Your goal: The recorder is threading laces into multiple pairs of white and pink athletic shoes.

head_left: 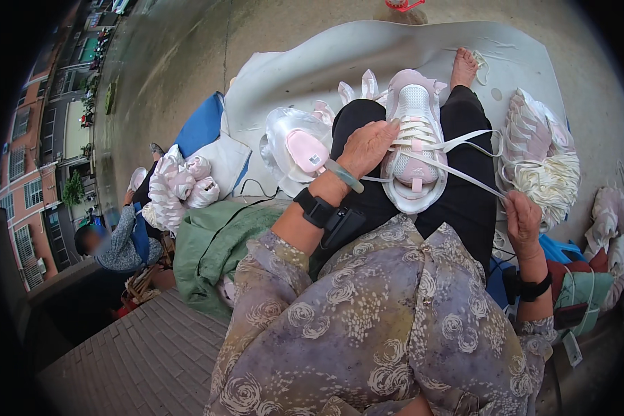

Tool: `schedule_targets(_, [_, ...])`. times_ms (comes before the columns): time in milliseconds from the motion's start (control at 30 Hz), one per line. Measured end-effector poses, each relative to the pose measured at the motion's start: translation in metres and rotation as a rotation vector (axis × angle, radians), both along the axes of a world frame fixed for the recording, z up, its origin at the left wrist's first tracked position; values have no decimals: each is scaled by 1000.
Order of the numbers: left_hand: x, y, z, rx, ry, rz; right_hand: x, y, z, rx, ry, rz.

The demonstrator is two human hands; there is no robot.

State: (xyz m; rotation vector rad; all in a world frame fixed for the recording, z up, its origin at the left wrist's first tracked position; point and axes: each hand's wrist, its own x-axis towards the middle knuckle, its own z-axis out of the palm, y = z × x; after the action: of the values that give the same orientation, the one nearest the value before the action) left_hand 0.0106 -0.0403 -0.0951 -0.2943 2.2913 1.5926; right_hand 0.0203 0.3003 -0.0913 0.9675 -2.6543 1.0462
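Surrounding 1 sneaker [417,145]: lace bundle [548,182], pink-white uppers [529,128], green cloth [209,239].

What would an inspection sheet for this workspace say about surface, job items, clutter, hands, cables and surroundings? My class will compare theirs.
Surface: pale grey sheet, wrinkled, spread on the ground.
Job's things: pink-and-white sneaker over the thighs; white lace trailing from it.
Clutter: cream lace bundle beside pink-and-white shoe uppers on the right; green cloth on the left.
Hands: left hand at the sneaker's lacing, grip unclear; right hand pinching the lace, drawn straight.
Cables: thin black cord over the green cloth; kind unclear.
Surroundings: another person seated at the left; buildings beyond.
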Motion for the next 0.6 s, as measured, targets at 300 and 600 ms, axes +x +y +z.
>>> schedule_targets(300, [8, 13, 17, -271, 243, 21, -2, -20, 15, -36, -305, 36])
schedule_targets(600, [-2, 58, 16, -540, 712, -191, -17, -110, 9, -22, -30, 60])
